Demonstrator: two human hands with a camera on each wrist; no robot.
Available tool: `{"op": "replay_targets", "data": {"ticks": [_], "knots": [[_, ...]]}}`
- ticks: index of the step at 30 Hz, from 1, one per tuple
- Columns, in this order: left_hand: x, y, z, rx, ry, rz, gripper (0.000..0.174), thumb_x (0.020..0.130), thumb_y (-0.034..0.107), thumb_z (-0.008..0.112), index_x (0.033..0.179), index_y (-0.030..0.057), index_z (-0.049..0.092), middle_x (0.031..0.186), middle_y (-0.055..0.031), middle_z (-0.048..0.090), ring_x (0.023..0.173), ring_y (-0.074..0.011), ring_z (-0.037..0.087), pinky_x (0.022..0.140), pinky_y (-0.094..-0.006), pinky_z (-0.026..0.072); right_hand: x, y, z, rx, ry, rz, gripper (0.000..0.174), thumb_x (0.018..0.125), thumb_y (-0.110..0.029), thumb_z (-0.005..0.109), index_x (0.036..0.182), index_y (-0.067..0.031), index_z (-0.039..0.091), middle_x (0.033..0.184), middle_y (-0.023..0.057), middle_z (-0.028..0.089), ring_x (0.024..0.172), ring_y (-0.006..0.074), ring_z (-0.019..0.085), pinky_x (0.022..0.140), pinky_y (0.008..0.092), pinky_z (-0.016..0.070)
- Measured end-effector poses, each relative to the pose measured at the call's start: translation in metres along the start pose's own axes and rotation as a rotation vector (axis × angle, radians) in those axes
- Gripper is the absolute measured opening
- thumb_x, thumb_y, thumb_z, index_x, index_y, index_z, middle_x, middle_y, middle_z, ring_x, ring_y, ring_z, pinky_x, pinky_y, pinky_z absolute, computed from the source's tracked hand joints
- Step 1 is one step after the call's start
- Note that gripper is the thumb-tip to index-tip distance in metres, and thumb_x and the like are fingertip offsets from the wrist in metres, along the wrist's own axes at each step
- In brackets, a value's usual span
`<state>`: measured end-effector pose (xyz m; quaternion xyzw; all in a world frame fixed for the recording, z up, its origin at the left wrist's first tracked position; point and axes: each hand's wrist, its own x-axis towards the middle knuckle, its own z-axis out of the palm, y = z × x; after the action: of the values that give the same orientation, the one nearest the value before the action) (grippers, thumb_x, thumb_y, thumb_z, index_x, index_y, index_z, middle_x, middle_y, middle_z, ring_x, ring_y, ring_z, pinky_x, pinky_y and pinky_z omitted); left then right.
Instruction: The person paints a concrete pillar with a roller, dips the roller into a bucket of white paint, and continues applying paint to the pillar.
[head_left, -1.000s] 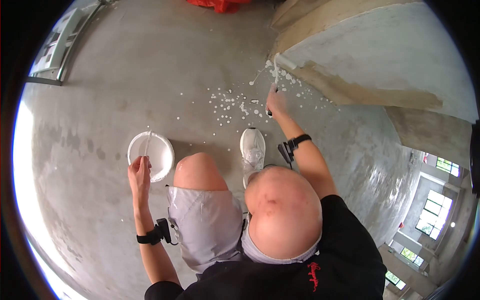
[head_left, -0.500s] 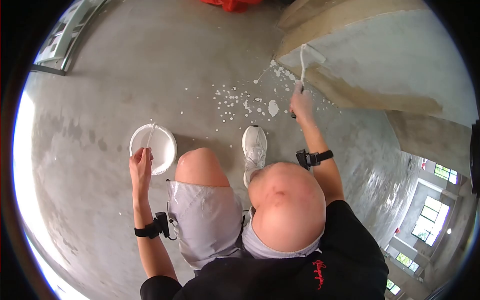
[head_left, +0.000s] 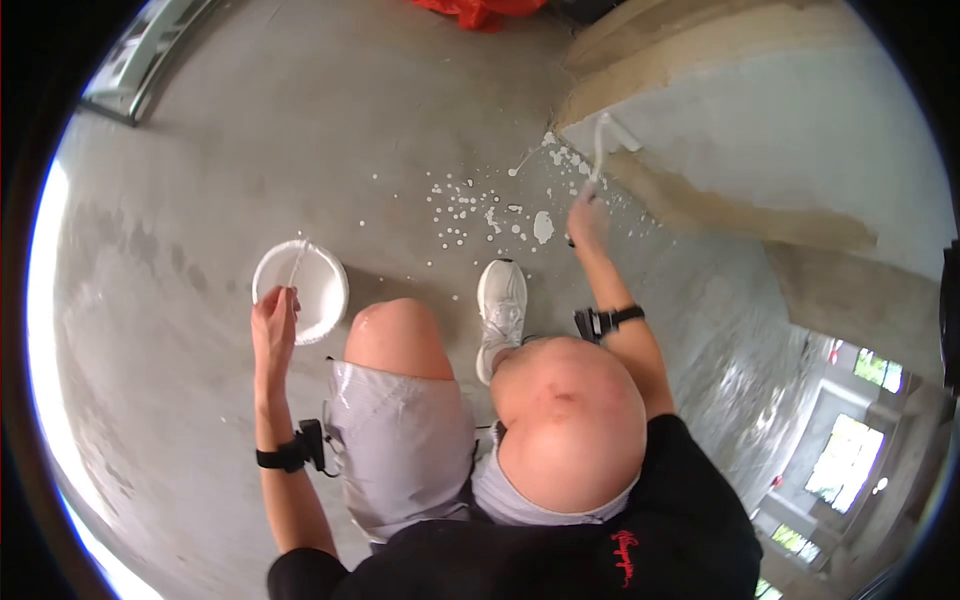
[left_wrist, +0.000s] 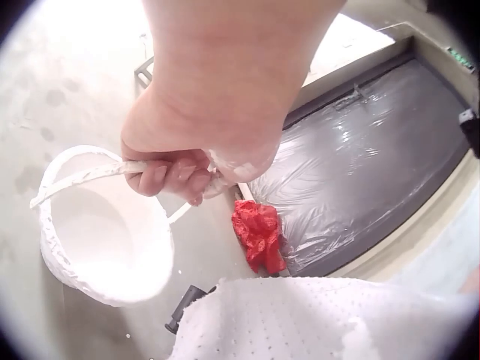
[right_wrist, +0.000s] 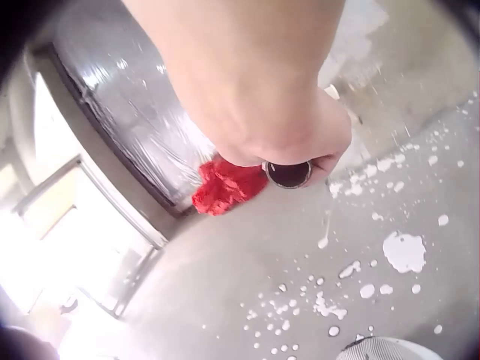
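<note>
In the head view my left hand (head_left: pixel 273 322) holds the handle (left_wrist: pixel 82 177) of a white bucket (head_left: pixel 328 290), fingers curled round it in the left wrist view. White paint coats the bucket's inside and rim, and some is smeared on the hand. To the right, my right hand (head_left: pixel 589 222) grips a paint roller by its grip, whose dark round end (right_wrist: pixel 288 175) shows in the right wrist view. The white roller head (head_left: pixel 622 134) lies against the low part of a wall (head_left: pixel 790 110), which is whitish above a bare brownish strip.
White paint drops (head_left: pixel 470 205) and a larger splash (head_left: pixel 543 227) mark the grey floor (head_left: pixel 300 120) near my white shoe (head_left: pixel 502 300). Red plastic (head_left: pixel 478 10) lies at the far edge. A metal frame (head_left: pixel 135 80) stands at the far left.
The right hand has taken the roller from the wall's bottom edge up onto its face, then slightly back down. A larger paint splash shows on the floor. The left hand stays at the bucket.
</note>
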<state>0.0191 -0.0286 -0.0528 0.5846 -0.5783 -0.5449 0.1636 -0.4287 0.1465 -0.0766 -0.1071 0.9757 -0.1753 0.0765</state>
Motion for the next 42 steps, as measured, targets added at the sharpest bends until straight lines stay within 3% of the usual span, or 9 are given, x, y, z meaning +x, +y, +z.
{"op": "replay_targets", "data": {"ticks": [3,7,9,13,15,27,37,39,42], "knots": [[-0.001,0.0,0.001,0.016,-0.005,0.001,0.034,0.093,0.026,0.054,0.068,0.0037,0.052,0.058,0.0035,0.044,0.051,-0.0037,0.036,0.045,-0.0243,0.0273,0.009,0.02,-0.045,0.234,-0.015,-0.034,0.063,0.1,-0.048,0.032,0.071,0.0027,0.055,0.055,0.0132,0.057,0.046,0.0254,0.058,0.045,0.0384,0.0446],[-0.003,0.007,0.001,0.023,-0.035,-0.036,0.034,0.092,0.025,0.053,0.068,0.002,0.051,0.059,0.0022,0.044,0.053,-0.0049,0.038,0.048,-0.0247,0.0298,0.015,0.027,-0.038,0.179,-0.059,-0.021,0.061,0.1,-0.048,0.035,0.067,0.001,0.049,0.053,0.0109,0.054,0.043,0.0241,0.054,0.039,0.0361,0.0405],[-0.004,0.008,0.0,0.04,-0.027,-0.048,0.033,0.092,0.023,0.052,0.067,0.0008,0.05,0.059,0.0012,0.045,0.055,-0.0059,0.039,0.051,-0.0253,0.0319,0.009,0.018,-0.01,0.136,-0.142,0.104,0.066,0.099,-0.047,0.033,0.082,0.0098,0.063,0.069,0.0247,0.064,0.072,0.0397,0.066,0.064,0.0486,0.049],[-0.002,0.006,0.0,0.06,-0.011,-0.019,0.033,0.091,0.023,0.053,0.068,0.0001,0.05,0.06,0.0005,0.046,0.056,-0.0061,0.039,0.051,-0.0253,0.0322,0.049,0.057,0.066,0.082,-0.282,0.232,0.066,0.099,-0.046,0.032,0.084,0.009,0.064,0.071,0.0228,0.066,0.068,0.038,0.067,0.065,0.0466,0.0506],[-0.002,0.006,0.001,0.044,-0.011,-0.062,0.033,0.091,0.023,0.053,0.068,0.0001,0.051,0.06,0.0005,0.045,0.056,-0.0058,0.039,0.051,-0.0254,0.0319,0.074,0.095,0.119,-0.171,-0.174,0.002,0.066,0.099,-0.046,0.03,0.087,0.009,0.065,0.074,0.0233,0.067,0.072,0.0384,0.067,0.068,0.0464,0.0514],[-0.002,0.007,0.009,0.008,-0.074,-0.001,0.034,0.093,0.024,0.051,0.067,0.0014,0.049,0.058,0.0023,0.041,0.053,-0.0052,0.035,0.048,-0.0262,0.0291,-0.001,0.011,-0.087,0.137,-0.177,0.181,0.066,0.099,-0.045,0.031,0.083,0.0094,0.064,0.079,0.029,0.065,0.082,0.042,0.065,0.071,0.0507,0.0473],[-0.002,0.006,0.004,0.078,-0.058,-0.071,0.034,0.093,0.024,0.051,0.067,0.002,0.047,0.06,0.0019,0.043,0.054,-0.0051,0.035,0.048,-0.0255,0.0289,0.07,0.097,0.071,-0.176,-0.229,0.079,0.066,0.099,-0.047,0.029,0.076,0.0058,0.06,0.058,0.0169,0.059,0.052,0.0289,0.061,0.049,0.0412,0.0464],[-0.003,0.004,0.003,0.086,-0.06,-0.069,0.033,0.093,0.025,0.052,0.067,0.0034,0.048,0.06,0.0026,0.042,0.052,-0.0045,0.034,0.046,-0.0246,0.0268,0.029,0.039,0.019,0.075,-0.343,0.306,0.067,0.1,-0.047,0.028,0.092,0.0093,0.064,0.092,0.0314,0.065,0.094,0.0421,0.064,0.079,0.0514,0.0472],[0.0,0.005,0.006,0.074,-0.052,-0.032,0.033,0.093,0.025,0.052,0.067,0.0045,0.049,0.059,0.0033,0.041,0.05,-0.004,0.033,0.044,-0.0241,0.0248,0.035,0.073,-0.001,-0.038,-0.178,0.144,0.067,0.1,-0.046,0.027,0.091,0.0103,0.062,0.087,0.0305,0.064,0.089,0.0453,0.062,0.078,0.053,0.0462]]}}
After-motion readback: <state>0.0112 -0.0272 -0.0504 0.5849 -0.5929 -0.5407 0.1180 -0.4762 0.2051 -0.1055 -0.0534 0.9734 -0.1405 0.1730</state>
